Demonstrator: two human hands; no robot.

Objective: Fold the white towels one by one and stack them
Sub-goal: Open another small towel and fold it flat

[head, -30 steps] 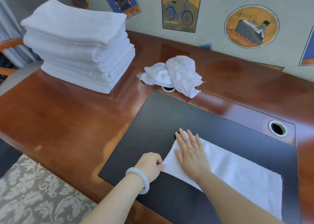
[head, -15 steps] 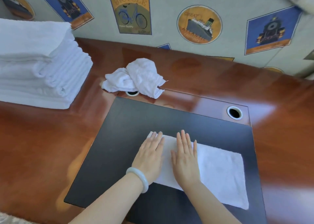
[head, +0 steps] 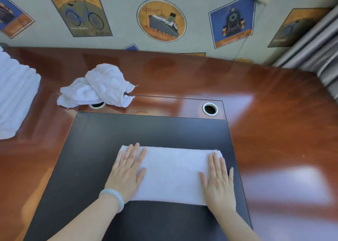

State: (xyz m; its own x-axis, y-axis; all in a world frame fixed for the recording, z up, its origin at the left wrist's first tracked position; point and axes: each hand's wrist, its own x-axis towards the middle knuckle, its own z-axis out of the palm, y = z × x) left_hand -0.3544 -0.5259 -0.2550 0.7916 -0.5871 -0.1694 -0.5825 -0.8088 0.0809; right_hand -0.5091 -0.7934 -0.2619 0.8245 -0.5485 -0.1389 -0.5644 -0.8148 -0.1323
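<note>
A: Grips?
B: Left grip (head: 126, 173) and right grip (head: 218, 182) lay flat, fingers straight, pressing opposite ends of the folded towel (head: 173, 173), clasping nothing.
A: Towel where?
B: On the black mat (head: 146, 131) on the tabletop (head: 274, 131). Crumpled towel (head: 98, 87) lay behind it; probably the stack (head: 16, 98) at the left edge, cut off.

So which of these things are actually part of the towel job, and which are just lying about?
Part of the job:
flat towel, pressed down by the left hand and right hand
crumpled towel, not yet folded
stack of folded towels, at the left edge

Just lying about:
black mat under the flat towel
cable hole
posters
curtain
</note>
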